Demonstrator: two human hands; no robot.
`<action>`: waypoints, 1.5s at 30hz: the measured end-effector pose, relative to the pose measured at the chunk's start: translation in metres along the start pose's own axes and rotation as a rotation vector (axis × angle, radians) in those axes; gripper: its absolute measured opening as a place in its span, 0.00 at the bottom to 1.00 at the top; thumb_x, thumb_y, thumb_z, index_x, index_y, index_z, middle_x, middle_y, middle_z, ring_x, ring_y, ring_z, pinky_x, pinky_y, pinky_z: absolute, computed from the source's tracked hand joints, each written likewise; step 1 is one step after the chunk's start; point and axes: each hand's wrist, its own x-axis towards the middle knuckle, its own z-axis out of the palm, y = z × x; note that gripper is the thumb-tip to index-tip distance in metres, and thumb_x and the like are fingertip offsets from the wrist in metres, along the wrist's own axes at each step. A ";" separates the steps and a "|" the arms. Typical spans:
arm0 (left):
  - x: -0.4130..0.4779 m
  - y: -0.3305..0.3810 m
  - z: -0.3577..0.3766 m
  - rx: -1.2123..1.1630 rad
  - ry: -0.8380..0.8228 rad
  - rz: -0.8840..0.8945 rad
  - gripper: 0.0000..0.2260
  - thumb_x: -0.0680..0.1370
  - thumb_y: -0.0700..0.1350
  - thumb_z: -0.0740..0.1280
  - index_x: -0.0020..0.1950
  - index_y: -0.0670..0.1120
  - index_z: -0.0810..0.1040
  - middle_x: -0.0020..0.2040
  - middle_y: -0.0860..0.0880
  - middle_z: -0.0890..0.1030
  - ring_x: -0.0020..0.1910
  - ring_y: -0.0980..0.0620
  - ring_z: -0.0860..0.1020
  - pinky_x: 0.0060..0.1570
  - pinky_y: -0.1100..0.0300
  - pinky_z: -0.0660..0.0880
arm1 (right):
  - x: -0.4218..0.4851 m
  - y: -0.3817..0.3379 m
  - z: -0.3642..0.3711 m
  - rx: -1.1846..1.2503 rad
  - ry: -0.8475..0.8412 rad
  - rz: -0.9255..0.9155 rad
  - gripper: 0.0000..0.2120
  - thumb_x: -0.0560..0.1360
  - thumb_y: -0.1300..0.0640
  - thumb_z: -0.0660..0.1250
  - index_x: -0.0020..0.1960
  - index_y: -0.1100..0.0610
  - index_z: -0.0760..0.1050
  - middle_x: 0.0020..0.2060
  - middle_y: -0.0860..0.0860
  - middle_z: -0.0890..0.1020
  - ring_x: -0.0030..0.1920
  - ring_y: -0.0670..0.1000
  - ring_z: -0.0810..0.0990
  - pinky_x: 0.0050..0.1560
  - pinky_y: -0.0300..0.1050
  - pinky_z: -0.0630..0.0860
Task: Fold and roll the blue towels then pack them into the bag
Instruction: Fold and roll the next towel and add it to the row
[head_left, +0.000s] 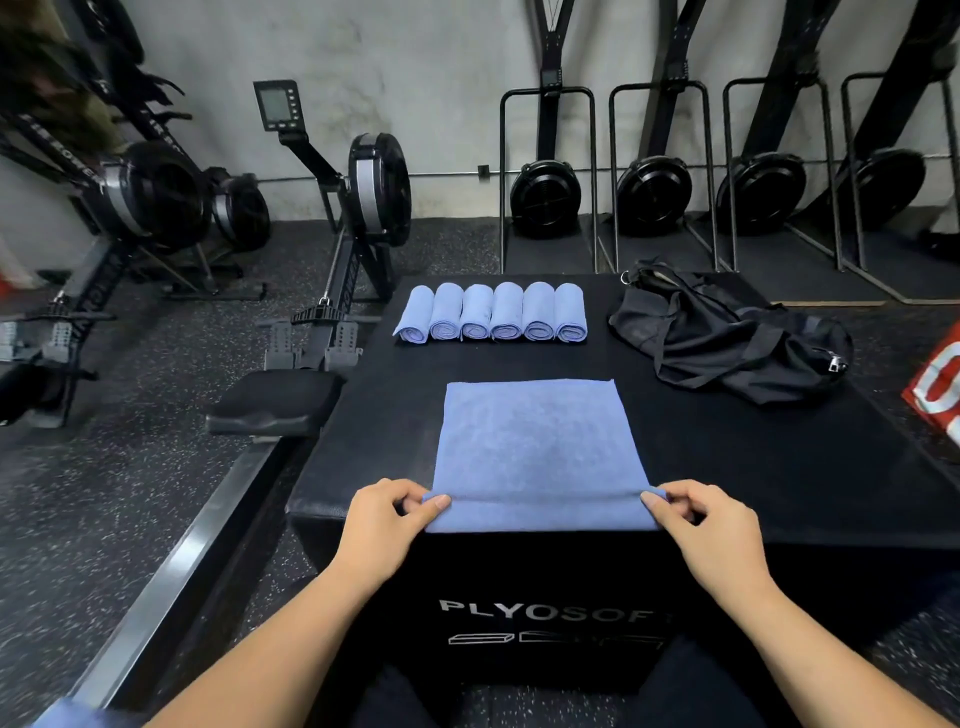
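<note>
The flat blue towel lay at the worktop's near edge, its hem turned up. The left hand and right hand each pinched a near corner. It looked soft, light and limp, best rolled from both corners together.

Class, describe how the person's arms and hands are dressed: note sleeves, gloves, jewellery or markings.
Both forearms are bare up to the frame edge: no sleeves. The left hand and right hand wear no gloves; no rings, watch or markings show.
</note>
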 end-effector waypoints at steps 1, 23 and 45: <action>-0.002 0.000 -0.003 -0.018 -0.023 -0.007 0.09 0.75 0.53 0.79 0.37 0.54 0.84 0.33 0.56 0.80 0.38 0.58 0.76 0.40 0.67 0.70 | -0.003 0.000 -0.003 0.016 -0.008 -0.003 0.03 0.74 0.47 0.78 0.44 0.43 0.85 0.36 0.47 0.82 0.39 0.46 0.80 0.43 0.40 0.74; 0.149 0.027 0.008 -0.091 -0.044 -0.073 0.08 0.82 0.51 0.71 0.45 0.52 0.86 0.40 0.53 0.87 0.38 0.52 0.83 0.46 0.53 0.80 | 0.143 -0.040 0.017 0.216 -0.052 0.138 0.04 0.78 0.54 0.75 0.52 0.52 0.86 0.39 0.46 0.88 0.40 0.46 0.85 0.42 0.39 0.77; 0.159 0.009 0.057 -0.012 0.052 -0.028 0.13 0.79 0.43 0.73 0.60 0.59 0.81 0.55 0.64 0.80 0.48 0.60 0.79 0.48 0.74 0.70 | 0.170 -0.014 0.066 0.009 -0.023 0.095 0.17 0.76 0.61 0.72 0.61 0.44 0.84 0.42 0.45 0.84 0.40 0.45 0.78 0.47 0.44 0.71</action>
